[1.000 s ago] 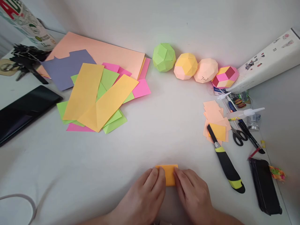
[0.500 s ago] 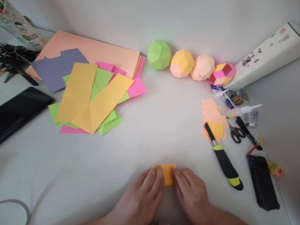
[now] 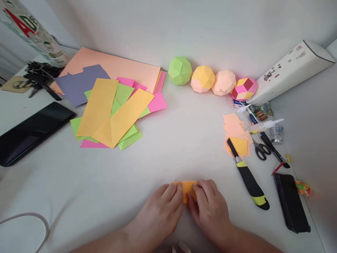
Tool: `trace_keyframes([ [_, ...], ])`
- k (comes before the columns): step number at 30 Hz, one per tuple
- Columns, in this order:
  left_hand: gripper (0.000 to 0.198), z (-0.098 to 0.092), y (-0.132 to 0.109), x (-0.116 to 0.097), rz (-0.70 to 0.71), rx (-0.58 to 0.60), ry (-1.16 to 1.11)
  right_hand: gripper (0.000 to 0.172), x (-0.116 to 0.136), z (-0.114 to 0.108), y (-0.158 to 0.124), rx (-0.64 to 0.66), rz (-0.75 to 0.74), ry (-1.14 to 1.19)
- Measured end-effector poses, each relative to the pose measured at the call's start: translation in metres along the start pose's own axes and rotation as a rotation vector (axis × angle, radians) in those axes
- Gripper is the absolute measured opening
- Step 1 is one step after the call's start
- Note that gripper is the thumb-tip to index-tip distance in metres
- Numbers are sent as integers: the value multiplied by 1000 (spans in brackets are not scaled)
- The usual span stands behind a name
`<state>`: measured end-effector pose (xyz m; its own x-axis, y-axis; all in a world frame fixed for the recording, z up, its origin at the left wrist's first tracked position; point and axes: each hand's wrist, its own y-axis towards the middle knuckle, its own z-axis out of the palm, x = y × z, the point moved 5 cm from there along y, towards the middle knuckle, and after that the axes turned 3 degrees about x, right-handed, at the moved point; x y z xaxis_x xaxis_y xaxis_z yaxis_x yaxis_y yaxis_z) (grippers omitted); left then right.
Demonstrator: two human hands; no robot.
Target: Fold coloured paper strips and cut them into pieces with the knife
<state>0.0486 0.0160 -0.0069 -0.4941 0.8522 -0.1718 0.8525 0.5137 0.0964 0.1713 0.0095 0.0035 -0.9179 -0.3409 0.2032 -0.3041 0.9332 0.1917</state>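
Observation:
A small folded piece of orange paper (image 3: 188, 188) lies at the near middle of the white table. Its left part is covered by the fingers of my left hand (image 3: 160, 212), which are bunched together and grip it. On the other side, my right hand (image 3: 212, 209) pinches the paper's right end, with the thumb at the lower edge and the fingertips on top. A knife with a black and yellow-green handle (image 3: 250, 182) rests to the right of my right hand. Beyond its blade is a stack of peach paper pieces (image 3: 233, 123) with an orange square (image 3: 238, 146) on it.
Coloured paper sheets (image 3: 100, 105) are heaped at the left, beside a black tablet-like device (image 3: 34, 131). Several paper polyhedra, including a green one (image 3: 180, 71), line the wall. Scissors (image 3: 262, 151), a glue bottle (image 3: 265, 126) and a phone (image 3: 292, 203) sit at the right.
My right thumb has moved down and left onto the paper's lower edge, and the right fingers have lifted and curled more. The left hand keeps its hold. The camera view has shifted slightly.

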Motion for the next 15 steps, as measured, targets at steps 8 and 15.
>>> trace_keyframes([
  [8,6,2,6,3,-23,49,1,22,7,20,-5,89,3,-106],
  [15,8,5,7,7,-39,63,32,43,-12,18,-17,74,-44,-180],
])
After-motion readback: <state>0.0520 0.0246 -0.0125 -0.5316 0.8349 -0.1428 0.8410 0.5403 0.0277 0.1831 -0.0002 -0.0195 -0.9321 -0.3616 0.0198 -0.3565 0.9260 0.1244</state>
